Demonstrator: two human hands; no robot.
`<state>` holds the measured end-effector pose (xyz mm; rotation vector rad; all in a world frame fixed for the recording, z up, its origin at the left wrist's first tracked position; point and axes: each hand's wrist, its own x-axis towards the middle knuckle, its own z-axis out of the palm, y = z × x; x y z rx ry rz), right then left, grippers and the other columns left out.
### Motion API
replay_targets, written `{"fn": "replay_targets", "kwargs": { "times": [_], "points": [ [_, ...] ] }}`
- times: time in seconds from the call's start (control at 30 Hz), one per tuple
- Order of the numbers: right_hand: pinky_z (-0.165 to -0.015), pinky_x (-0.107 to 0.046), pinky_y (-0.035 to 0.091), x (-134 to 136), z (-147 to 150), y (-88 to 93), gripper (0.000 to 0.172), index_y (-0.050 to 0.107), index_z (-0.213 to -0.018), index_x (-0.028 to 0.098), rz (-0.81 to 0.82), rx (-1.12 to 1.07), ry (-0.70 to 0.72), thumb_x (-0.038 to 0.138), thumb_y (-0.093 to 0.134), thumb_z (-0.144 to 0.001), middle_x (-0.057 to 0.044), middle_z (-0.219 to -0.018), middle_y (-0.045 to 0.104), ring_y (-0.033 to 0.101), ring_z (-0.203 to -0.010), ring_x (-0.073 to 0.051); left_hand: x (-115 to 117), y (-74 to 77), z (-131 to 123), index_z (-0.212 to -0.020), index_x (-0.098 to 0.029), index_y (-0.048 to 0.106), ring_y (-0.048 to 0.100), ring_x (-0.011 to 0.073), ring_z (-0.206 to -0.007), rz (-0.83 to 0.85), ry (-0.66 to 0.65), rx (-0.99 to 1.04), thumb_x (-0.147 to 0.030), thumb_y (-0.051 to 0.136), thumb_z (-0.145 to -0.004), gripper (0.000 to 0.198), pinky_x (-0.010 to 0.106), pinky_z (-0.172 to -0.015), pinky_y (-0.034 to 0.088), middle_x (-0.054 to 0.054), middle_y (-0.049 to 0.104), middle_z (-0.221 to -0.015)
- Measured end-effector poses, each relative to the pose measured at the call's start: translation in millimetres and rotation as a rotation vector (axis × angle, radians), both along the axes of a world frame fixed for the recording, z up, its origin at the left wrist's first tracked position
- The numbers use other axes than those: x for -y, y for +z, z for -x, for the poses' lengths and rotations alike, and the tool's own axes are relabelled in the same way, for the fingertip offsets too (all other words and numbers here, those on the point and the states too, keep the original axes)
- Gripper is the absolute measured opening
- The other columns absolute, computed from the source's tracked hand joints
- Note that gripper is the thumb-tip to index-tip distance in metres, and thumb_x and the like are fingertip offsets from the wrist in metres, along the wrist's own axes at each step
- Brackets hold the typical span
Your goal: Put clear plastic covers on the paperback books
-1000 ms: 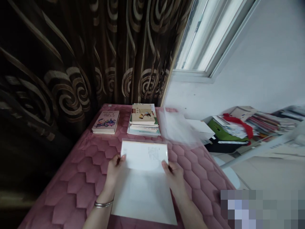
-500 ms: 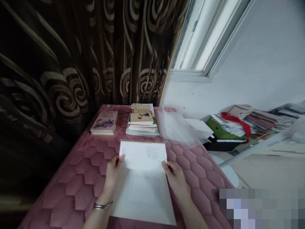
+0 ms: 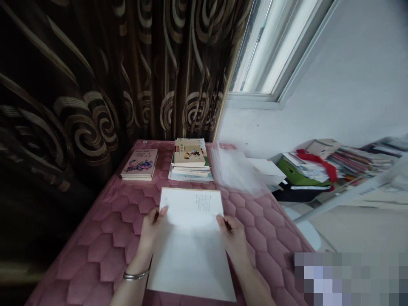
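A white sheet (image 3: 191, 255) with small columns of print near its far edge lies between my hands, over the pink quilted surface. A line or crease runs across it, and its upper part looks glossy; I cannot tell whether it is a book page, a cover or loose paper. My left hand (image 3: 152, 223), with a silver bangle at the wrist, pinches the left edge. On the opposite edge, my right hand (image 3: 234, 231) grips with the thumb on top and the fingers curled beneath, partly hidden.
Beyond the sheet sit a pink-covered book pile (image 3: 139, 165) and a taller book stack (image 3: 190, 159). Clear plastic film (image 3: 237, 170) lies to their right. A patterned curtain (image 3: 95, 114) hangs at left. Papers and a green container (image 3: 287, 172) fill the shelf at right.
Almost nothing differs. The far edge of the sheet has shifted very slightly, and both hands keep their hold in the same places.
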<state>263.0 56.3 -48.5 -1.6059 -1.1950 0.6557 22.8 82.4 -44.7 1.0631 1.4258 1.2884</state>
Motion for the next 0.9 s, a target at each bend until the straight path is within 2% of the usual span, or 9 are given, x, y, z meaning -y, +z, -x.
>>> {"fn": "replay_targets", "kwargs": {
  "times": [0.1, 0.23, 0.5, 0.6, 0.73, 0.8, 0.9],
  "points": [
    [-0.056, -0.028, 0.043, 0.2, 0.4, -2.7, 0.045, 0.062, -0.07, 0.018, 0.004, -0.024, -0.002, 0.061, 0.051, -0.08, -0.004, -0.066, 0.064, 0.056, -0.062, -0.02, -0.8, 5.6, 4.2, -0.073, -0.016, 0.057, 0.044, 0.0094, -0.049, 0.007, -0.084, 0.029, -0.06, 0.067, -0.063, 0.046, 0.019, -0.045, 0.033, -0.005, 0.054, -0.057],
    [-0.056, -0.027, 0.043, 0.6, 1.9, -4.8, 0.044, 0.062, -0.071, 0.018, -0.019, -0.028, -0.007, 0.059, 0.052, -0.081, -0.004, -0.065, 0.064, 0.056, -0.061, -0.019, 0.2, 10.7, 5.2, -0.064, -0.017, 0.053, 0.043, 0.0094, -0.05, -0.002, -0.057, -0.009, -0.057, 0.068, -0.063, 0.043, 0.019, -0.046, 0.03, -0.005, 0.051, -0.055],
    [-0.055, -0.027, 0.041, 0.1, 3.5, -8.1, 0.045, 0.059, -0.067, 0.018, -0.021, -0.042, -0.041, 0.061, 0.053, -0.08, -0.004, -0.062, 0.061, 0.055, -0.058, -0.019, 0.4, 2.6, 4.3, -0.064, -0.018, 0.049, 0.04, 0.0088, -0.05, -0.027, -0.046, -0.017, -0.058, 0.064, -0.066, 0.044, 0.019, -0.046, 0.028, -0.006, 0.046, -0.054],
    [-0.055, -0.028, 0.043, -2.6, 3.7, -14.1, 0.043, 0.058, -0.071, 0.018, -0.011, -0.112, -0.058, 0.06, 0.056, -0.078, -0.004, -0.065, 0.062, 0.056, -0.06, -0.018, -0.8, 0.2, 4.9, -0.064, -0.017, 0.05, 0.04, 0.0085, -0.049, -0.014, -0.047, -0.003, -0.059, 0.066, -0.064, 0.045, 0.018, -0.045, 0.028, -0.006, 0.046, -0.053],
    [-0.058, -0.028, 0.046, -5.9, 3.9, -17.9, 0.044, 0.054, -0.08, 0.02, -0.063, -0.297, -0.144, 0.059, 0.069, -0.067, -0.002, -0.072, 0.065, 0.059, -0.065, -0.019, -1.7, 1.6, 3.4, -0.063, -0.018, 0.049, 0.038, 0.0075, -0.047, -0.014, -0.043, 0.035, -0.058, 0.069, -0.061, 0.045, 0.018, -0.044, 0.027, -0.007, 0.045, -0.052],
    [-0.062, -0.03, 0.049, -5.4, 4.1, -12.6, 0.048, 0.055, -0.088, 0.02, -0.061, -0.39, -0.119, 0.059, 0.071, -0.066, -0.004, -0.08, 0.068, 0.062, -0.07, -0.02, -1.5, 3.6, 2.8, -0.063, -0.018, 0.049, 0.037, 0.0072, -0.047, -0.014, -0.041, 0.044, -0.058, 0.069, -0.06, 0.045, 0.018, -0.043, 0.026, -0.007, 0.044, -0.05],
    [-0.072, -0.032, 0.051, -2.0, 4.2, 3.3, 0.05, 0.059, -0.095, 0.017, 0.012, -0.455, 0.05, 0.06, 0.066, -0.071, -0.009, -0.091, 0.07, 0.065, -0.08, -0.024, -0.8, 6.8, 3.1, -0.063, -0.018, 0.049, 0.035, 0.007, -0.046, -0.008, -0.047, 0.043, -0.059, 0.068, -0.06, 0.046, 0.018, -0.043, 0.026, -0.008, 0.044, -0.05]
  ]
}}
